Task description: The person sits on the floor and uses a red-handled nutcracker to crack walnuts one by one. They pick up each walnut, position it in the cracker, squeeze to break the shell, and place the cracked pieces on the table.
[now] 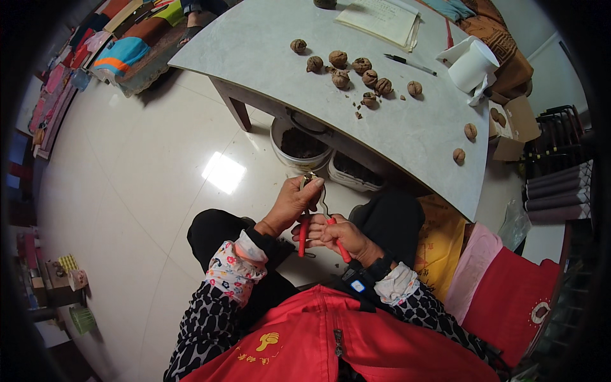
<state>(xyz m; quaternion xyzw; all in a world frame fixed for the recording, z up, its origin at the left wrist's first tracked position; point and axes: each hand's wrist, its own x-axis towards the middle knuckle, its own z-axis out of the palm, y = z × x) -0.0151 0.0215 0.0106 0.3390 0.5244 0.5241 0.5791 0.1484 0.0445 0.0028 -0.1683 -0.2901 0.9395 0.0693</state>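
My left hand (292, 201) is at the head of a plier-type nutcracker (302, 236) with red handle grips, thumb and fingers closed around its jaws. Whatever sits between the jaws is mostly hidden by my fingers. My right hand (344, 235) is around the handles, with the palm side up and the fingers reaching toward the far grip. The tool is held over my lap, in front of the table edge. Several whole walnuts (338, 58) lie in a loose group on the grey table (410, 129), with shell crumbs (358, 115) beside them.
Under the table stand a round white bucket (300, 162) with dark contents and a rectangular tub (355, 177). A pen (410, 64), a pad with handwriting (379, 21) and a paper roll (472, 64) lie on top. An open cardboard box (518, 124) stands right. Another person's foot (190, 34) shows upper left.
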